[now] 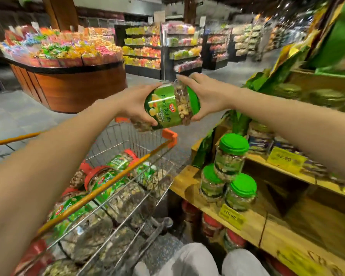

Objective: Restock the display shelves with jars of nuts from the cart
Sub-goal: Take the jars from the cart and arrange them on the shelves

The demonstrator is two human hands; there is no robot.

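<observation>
Bare forearms [68, 148], pale trousers [187, 259].
The left hand [136, 104] and right hand [205, 96] are bare too; nearest us, two knees [245, 261] show in plain light grey-white cloth, faintly creased.

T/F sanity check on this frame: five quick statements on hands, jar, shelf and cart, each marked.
1. The left hand and right hand both hold the jar. True.
2. That jar is upright. False: it lies on its side, lid toward the right hand.
3. Its lid is red. False: it is green.
4. Three green-lidded jars stand on the shelf, one on top of two. True.
5. The cart is empty. False: it holds jars of nuts.
</observation>
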